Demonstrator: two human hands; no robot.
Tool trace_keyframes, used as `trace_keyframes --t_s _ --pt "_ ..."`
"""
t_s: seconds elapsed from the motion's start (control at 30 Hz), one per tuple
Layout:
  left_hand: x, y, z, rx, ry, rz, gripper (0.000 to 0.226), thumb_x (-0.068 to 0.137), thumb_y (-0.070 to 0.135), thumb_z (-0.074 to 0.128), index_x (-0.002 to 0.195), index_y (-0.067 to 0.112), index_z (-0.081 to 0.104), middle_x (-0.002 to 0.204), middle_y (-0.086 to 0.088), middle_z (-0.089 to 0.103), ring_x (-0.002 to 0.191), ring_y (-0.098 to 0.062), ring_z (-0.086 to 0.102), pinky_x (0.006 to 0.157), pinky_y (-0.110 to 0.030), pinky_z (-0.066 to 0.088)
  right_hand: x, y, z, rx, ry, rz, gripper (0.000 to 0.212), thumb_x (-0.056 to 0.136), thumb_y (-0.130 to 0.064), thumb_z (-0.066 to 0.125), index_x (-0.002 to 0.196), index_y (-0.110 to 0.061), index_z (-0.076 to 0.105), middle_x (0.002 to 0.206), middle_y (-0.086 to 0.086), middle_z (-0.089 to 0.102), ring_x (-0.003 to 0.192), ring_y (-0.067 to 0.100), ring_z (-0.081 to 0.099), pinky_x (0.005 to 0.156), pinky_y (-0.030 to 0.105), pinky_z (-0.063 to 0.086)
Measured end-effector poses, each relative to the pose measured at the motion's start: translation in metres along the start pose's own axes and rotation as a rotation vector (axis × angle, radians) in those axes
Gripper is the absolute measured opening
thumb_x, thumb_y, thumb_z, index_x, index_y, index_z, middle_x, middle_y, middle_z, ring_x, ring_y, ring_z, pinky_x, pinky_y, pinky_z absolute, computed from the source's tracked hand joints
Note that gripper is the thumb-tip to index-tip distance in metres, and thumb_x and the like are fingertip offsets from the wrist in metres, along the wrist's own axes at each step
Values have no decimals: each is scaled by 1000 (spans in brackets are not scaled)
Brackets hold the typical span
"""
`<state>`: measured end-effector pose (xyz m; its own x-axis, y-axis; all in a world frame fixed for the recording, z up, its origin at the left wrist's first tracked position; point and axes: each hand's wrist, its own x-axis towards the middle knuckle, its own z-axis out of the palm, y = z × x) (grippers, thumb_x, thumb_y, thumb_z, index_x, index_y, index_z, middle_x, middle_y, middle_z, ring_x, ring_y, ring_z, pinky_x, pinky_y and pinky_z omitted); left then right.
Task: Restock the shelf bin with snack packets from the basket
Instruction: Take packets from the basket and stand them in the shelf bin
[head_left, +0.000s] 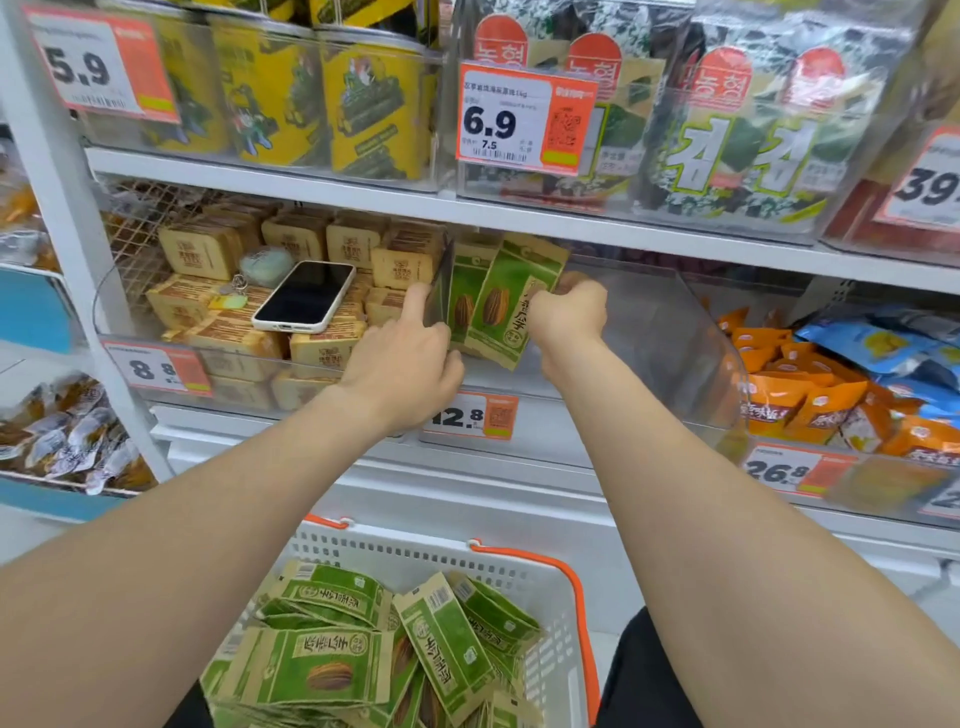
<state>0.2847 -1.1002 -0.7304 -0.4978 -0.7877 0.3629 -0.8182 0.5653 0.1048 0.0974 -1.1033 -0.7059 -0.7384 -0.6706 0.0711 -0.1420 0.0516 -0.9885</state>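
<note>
Several green-and-tan snack packets (498, 301) stand upright at the left end of a clear plastic shelf bin (670, 332) on the middle shelf. My left hand (405, 358) rests against the leftmost packets, index finger straight up along the bin's left wall. My right hand (569, 312) is curled round the right edge of the rightmost packet. Below, a white basket (415, 558) with orange handles holds several more of the same green packets (332, 670).
A phone (305, 296) and keys lie on tan boxes in the bin to the left. Orange and blue snack bags (810, 395) fill the bin to the right. Price tags hang along the shelf fronts. Yellow tins and seaweed packs stand on the shelf above.
</note>
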Motion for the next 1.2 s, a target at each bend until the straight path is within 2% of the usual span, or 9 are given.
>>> trace_keyframes --t_s 0.07,0.2,0.4,0.5,0.6,0.73,0.93,1.07,1.2 --pt "1 -5 -2 -25 0 18 38 102 43 46 99 13 68 157 -11 23 73 -36 62 74 -47 55 7 6 9 -106 -62 -46 24 92 -15 68 115 -15 63 111 7 69 102 29 66 90 39 57" --pt "1 -7 0 -36 17 40 36 102 46 46 99 17 68 157 -8 21 66 -32 56 68 -43 53 17 17 25 -247 -153 -93 24 94 -15 68 118 -20 65 111 3 71 105 27 67 96 42 57" --pt "3 -11 7 -75 53 51 35 100 46 46 93 19 67 157 -8 20 59 -30 55 64 -39 52 28 21 38 -405 -130 -130 14 93 -18 70 105 -21 64 109 8 73 104 29 70 91 42 60" --pt "3 -12 10 -89 68 58 34 100 45 46 93 19 68 156 -8 20 58 -32 56 64 -41 53 33 22 42 -523 -103 -147 8 92 -20 73 92 -18 65 100 7 74 93 26 70 78 32 57" --pt "4 -13 11 -102 76 56 33 99 43 47 92 19 68 156 -9 21 58 -33 56 65 -42 54 34 27 48 -531 -133 -87 20 89 -31 75 94 -11 72 89 5 72 82 26 68 65 26 46" --pt "4 -13 12 -121 77 57 31 99 42 48 90 19 67 156 -10 21 57 -32 55 65 -43 55 32 29 53 -505 -149 -30 42 86 -46 75 104 -8 74 95 10 76 86 29 75 72 34 61" --pt "3 -13 11 -121 69 52 31 99 41 49 89 18 67 157 -9 20 60 -32 55 66 -43 55 31 27 58 -499 -183 -43 48 89 -56 67 96 -9 73 89 8 77 81 28 75 73 34 61" --pt "3 -11 10 -114 60 42 30 100 40 48 97 16 65 158 -9 19 61 -31 54 66 -43 54 31 25 56 -469 -193 2 47 87 -59 65 95 -13 72 89 7 76 79 29 75 78 43 64" --pt "2 -10 9 -104 56 45 32 101 41 48 108 14 65 158 -9 19 63 -32 53 65 -42 53 24 20 51 -460 -230 44 38 92 -53 66 81 -18 54 98 8 72 82 30 73 80 45 64"
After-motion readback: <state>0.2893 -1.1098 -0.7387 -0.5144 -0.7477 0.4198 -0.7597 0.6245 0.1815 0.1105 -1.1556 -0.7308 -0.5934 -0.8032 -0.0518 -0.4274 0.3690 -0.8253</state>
